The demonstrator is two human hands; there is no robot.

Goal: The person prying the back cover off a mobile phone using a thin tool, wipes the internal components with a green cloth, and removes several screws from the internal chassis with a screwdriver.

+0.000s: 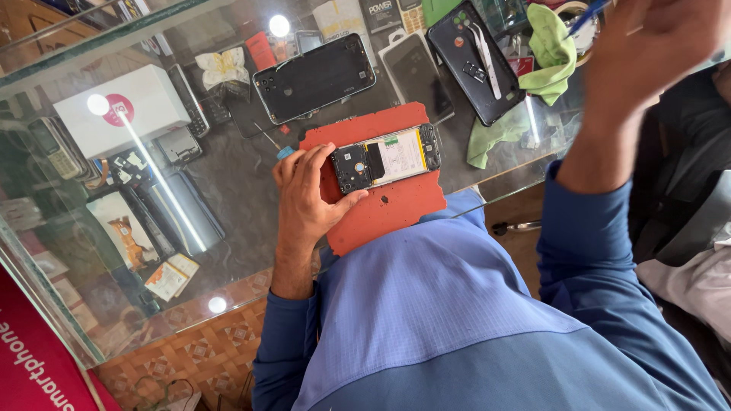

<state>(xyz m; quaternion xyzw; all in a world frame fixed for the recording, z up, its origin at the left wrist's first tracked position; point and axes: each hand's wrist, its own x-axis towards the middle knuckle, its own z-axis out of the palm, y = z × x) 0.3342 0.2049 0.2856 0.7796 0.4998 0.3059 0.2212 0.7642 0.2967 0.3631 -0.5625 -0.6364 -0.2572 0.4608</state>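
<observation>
Two hands work apart: the left hand (304, 199) has its fingers (344, 204) clamped on the opened phone (386, 158) lying on the red mat (388, 209) at the desk's (228, 183) centre, while the right hand (647, 46), raised at two o'clock, grips a blue tool (585, 17).

bare mat (381, 217) below phone (386, 157), cluttered beyond
</observation>
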